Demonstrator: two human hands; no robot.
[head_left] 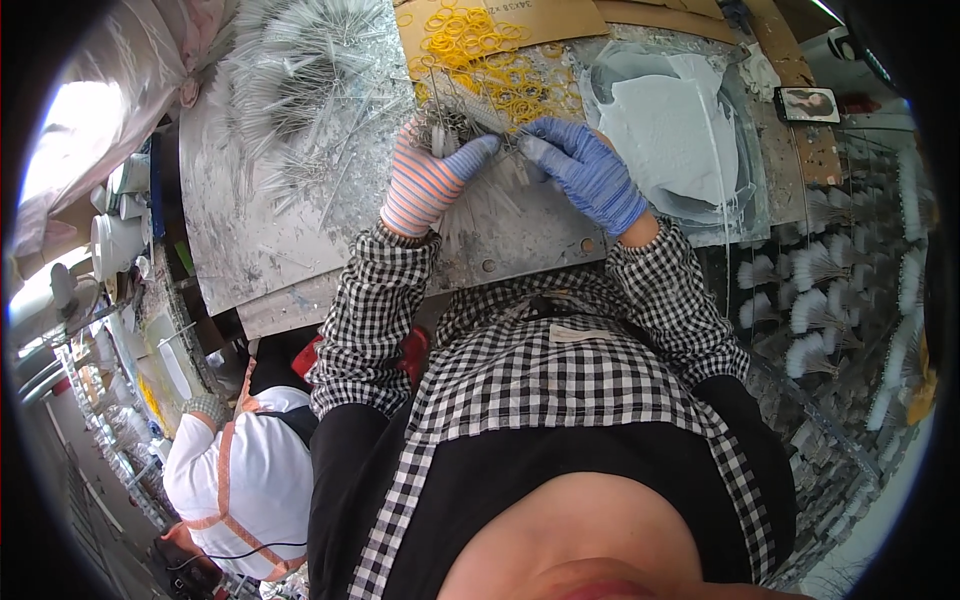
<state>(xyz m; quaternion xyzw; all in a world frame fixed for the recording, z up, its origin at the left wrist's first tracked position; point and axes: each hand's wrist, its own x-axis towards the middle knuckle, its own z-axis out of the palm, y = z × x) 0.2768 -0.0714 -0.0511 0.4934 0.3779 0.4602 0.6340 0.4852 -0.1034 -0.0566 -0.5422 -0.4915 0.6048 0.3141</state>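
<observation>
Over the work table (pixel 330 245), my left hand (pixel 422 190), in an orange-and-white striped glove with bluish fingertips, is closed around a bundle of thin clear sticks (pixel 478 112) with dark wiry ends. My right hand (pixel 592 180), in a blue striped glove, is beside it, thumb and fingers pinched together at the bundle's right side. What lies between those fingertips is too small to make out. Just beyond both hands, yellow rubber bands (pixel 515 85) are scattered on cardboard (pixel 560 22). To the left spreads a large heap of similar thin clear sticks (pixel 290 95).
A slab of pale paste (pixel 670 125) lies on a clear sheet right of my hands. A phone (pixel 808 104) stands at the far right. White brush-like bundles (pixel 820 270) hang on racks to the right. A co-worker in white (pixel 250 480) sits at lower left.
</observation>
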